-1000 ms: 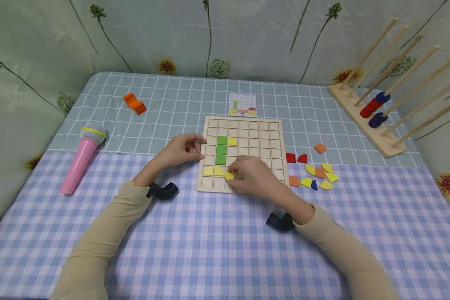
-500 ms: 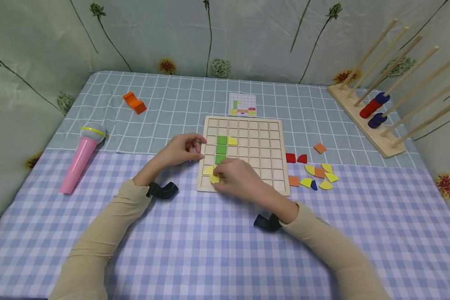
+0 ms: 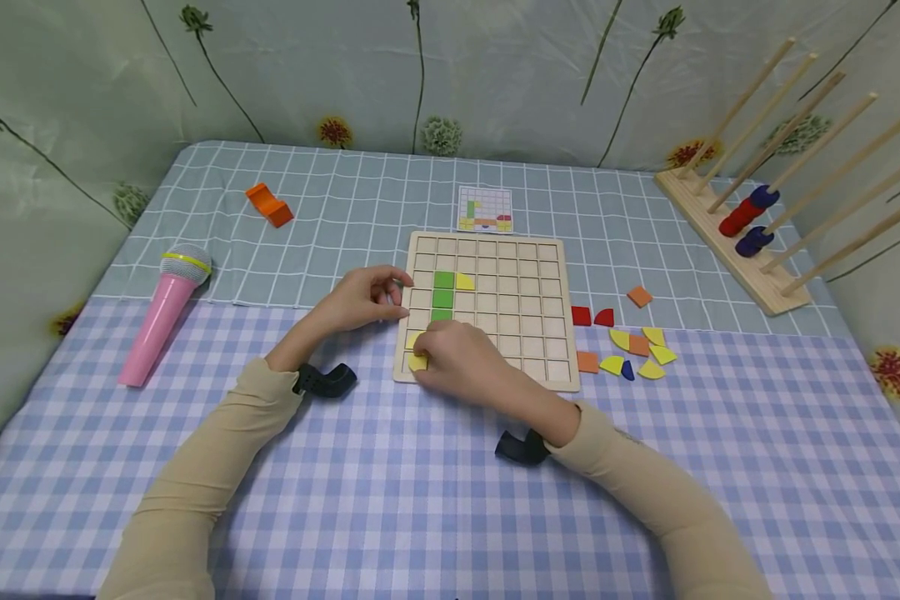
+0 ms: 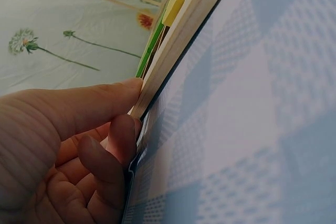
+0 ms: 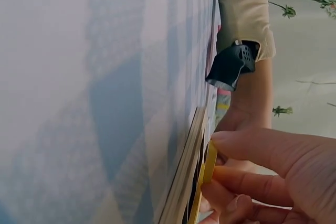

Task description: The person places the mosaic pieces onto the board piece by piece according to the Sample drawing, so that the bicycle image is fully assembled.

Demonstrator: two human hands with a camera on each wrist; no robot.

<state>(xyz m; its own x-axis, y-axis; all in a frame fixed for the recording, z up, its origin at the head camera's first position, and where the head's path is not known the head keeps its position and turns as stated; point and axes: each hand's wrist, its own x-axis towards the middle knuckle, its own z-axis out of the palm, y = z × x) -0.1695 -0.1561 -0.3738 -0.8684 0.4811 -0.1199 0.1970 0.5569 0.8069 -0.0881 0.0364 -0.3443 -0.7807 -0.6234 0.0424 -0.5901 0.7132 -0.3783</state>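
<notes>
A pale wooden grid board [image 3: 525,289] lies in the middle of the table in the head view. My right hand [image 3: 461,360] pinches a yellow quarter-circle tile [image 3: 417,364] over the board's near left corner cell; in the right wrist view, thumb and fingers hold the tile [image 5: 210,162] by its sides. Just beyond it another yellow tile [image 3: 414,338] shows partly, the hand covering the rest. Green square tiles [image 3: 443,298] form a column, with a yellow tile [image 3: 465,282] beside the farthest one. My left hand [image 3: 360,298] holds the board's left edge, thumb and fingertips against it.
A printed pattern card [image 3: 485,208] lies behind the board. Loose red [image 3: 604,317], orange [image 3: 640,296], yellow and blue tiles [image 3: 627,370] lie to its right. A pegged bead rack [image 3: 735,242] stands far right; a pink microphone [image 3: 161,325] and orange block [image 3: 269,206] lie left.
My right hand has moved left along the board's near rows with the yellow tile, ending at the near left corner cell. The left hand has stayed at the board's edge.
</notes>
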